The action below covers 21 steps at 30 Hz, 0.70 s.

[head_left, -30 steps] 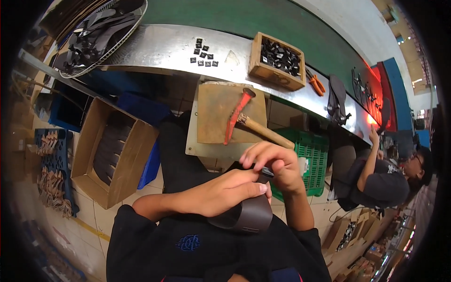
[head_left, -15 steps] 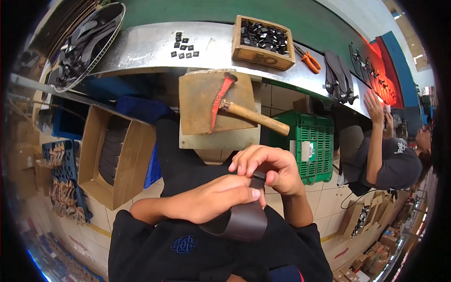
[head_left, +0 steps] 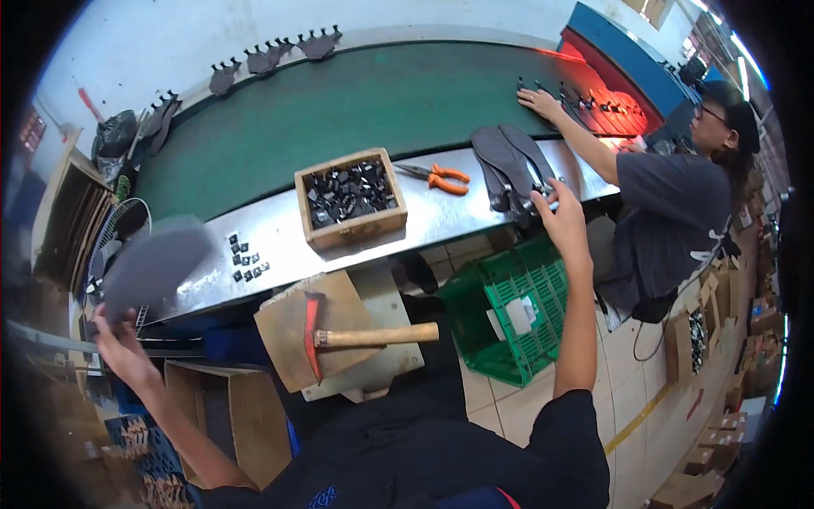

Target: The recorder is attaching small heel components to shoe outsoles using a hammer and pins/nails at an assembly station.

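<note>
My left hand (head_left: 119, 339) is stretched out to the far left and grips a dark grey shoe insole (head_left: 157, 263), which is blurred by motion above a round wire basket (head_left: 119, 229). My right hand (head_left: 560, 216) reaches to the right onto the metal bench ledge (head_left: 441, 216), its fingers on a stack of dark insoles (head_left: 509, 165) lying there. Whether the fingers have closed on an insole is hidden. A hammer with a red head and wooden handle (head_left: 365, 337) lies on a wooden block (head_left: 297, 335) just in front of me.
A wooden box of small black parts (head_left: 349, 197), orange pliers (head_left: 441, 178) and loose black clips (head_left: 246, 259) sit on the ledge by a green conveyor belt (head_left: 356, 102). A green plastic crate (head_left: 509, 310) and cardboard boxes (head_left: 229, 416) stand below. A person (head_left: 678, 212) works at right.
Both hands have left my lap and spread apart: the left swung out left with the insole, the right went up to the insole stack. My view lifted toward the conveyor.
</note>
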Each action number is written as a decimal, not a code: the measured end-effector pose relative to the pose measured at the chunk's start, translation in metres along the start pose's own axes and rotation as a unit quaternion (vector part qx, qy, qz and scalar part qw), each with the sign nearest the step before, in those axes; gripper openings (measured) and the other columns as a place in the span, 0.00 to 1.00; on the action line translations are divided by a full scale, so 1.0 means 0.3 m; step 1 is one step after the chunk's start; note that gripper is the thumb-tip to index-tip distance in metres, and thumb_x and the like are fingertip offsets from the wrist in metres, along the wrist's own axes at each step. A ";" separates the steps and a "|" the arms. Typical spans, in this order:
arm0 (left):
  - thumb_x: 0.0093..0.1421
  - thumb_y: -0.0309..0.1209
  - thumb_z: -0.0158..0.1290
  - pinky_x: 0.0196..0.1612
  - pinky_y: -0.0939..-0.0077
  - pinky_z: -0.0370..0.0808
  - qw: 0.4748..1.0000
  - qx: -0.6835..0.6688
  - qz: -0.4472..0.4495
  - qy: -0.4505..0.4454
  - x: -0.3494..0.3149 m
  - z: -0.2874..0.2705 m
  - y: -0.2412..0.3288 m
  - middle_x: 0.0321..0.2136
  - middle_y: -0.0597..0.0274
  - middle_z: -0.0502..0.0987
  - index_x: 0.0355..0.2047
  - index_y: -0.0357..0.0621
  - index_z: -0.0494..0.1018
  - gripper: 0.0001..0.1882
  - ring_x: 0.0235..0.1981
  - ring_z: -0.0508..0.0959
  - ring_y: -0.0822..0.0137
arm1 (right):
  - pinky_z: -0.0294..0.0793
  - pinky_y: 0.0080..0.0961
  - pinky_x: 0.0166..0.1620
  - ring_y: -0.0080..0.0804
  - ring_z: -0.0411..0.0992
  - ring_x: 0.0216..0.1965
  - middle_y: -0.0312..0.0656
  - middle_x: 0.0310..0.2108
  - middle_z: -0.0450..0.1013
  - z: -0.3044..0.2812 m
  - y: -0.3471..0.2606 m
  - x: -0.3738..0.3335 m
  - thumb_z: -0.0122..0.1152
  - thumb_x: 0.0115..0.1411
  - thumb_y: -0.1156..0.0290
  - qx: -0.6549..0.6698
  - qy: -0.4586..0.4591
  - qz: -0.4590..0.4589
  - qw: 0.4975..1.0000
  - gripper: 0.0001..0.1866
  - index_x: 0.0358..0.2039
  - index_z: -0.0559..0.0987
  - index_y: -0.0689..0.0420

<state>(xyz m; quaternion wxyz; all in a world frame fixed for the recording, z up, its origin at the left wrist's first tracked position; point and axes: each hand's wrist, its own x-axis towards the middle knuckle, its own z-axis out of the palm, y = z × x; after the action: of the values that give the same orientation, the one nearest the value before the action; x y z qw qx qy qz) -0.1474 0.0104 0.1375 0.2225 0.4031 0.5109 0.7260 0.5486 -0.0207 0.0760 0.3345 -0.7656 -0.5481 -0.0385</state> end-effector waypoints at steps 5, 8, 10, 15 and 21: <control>0.73 0.49 0.45 0.46 0.67 0.76 0.946 0.221 0.112 0.209 0.533 -0.474 -0.291 0.38 0.54 0.78 0.43 0.35 0.75 0.25 0.41 0.77 0.64 | 0.72 0.39 0.35 0.43 0.76 0.28 0.54 0.25 0.75 0.135 0.150 0.093 0.64 0.64 0.56 0.049 -0.069 0.012 0.996 0.21 0.36 0.79 0.66; 0.69 0.52 0.49 0.63 0.51 0.62 0.836 0.514 0.062 0.182 0.596 -0.527 -0.394 0.58 0.34 0.66 0.63 0.27 0.57 0.39 0.59 0.66 0.39 | 0.66 0.30 0.29 0.28 0.67 0.23 0.37 0.21 0.70 0.148 0.218 0.132 0.61 0.65 0.61 0.101 0.106 0.036 0.989 0.16 0.35 0.81 0.63; 0.67 0.52 0.51 0.70 0.45 0.49 0.793 0.578 -0.017 0.191 0.476 -0.364 -0.405 0.69 0.30 0.51 0.70 0.28 0.45 0.47 0.71 0.50 0.37 | 0.52 0.16 0.18 0.14 0.57 0.15 0.28 0.20 0.65 0.080 0.177 0.174 0.62 0.65 0.60 0.420 0.137 0.242 0.864 0.13 0.31 0.78 0.57; 0.64 0.39 0.56 0.74 0.62 0.43 0.921 0.357 0.118 -0.100 0.018 0.132 -0.116 0.72 0.37 0.46 0.71 0.29 0.43 0.46 0.74 0.46 0.46 | 0.53 0.13 0.14 0.12 0.58 0.12 0.25 0.17 0.63 -0.040 -0.338 0.089 0.61 0.68 0.58 0.657 0.017 0.226 0.719 0.16 0.25 0.69 0.48; 0.50 0.33 0.68 0.67 0.52 0.62 0.847 0.032 0.275 -0.455 -0.502 0.521 0.149 0.67 0.42 0.61 0.70 0.35 0.50 0.52 0.65 0.66 0.42 | 0.77 0.23 0.26 0.30 0.76 0.24 0.40 0.26 0.73 -0.054 -0.949 -0.426 0.60 0.68 0.56 0.642 -0.305 0.015 0.703 0.20 0.43 0.72 0.62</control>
<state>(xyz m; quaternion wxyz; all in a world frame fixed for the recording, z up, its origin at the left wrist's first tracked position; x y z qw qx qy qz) 0.0703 -0.0293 0.1486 0.2084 0.8188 0.2439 0.4760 0.2568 -0.0837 0.1678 0.5600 -0.3437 -0.5012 0.5631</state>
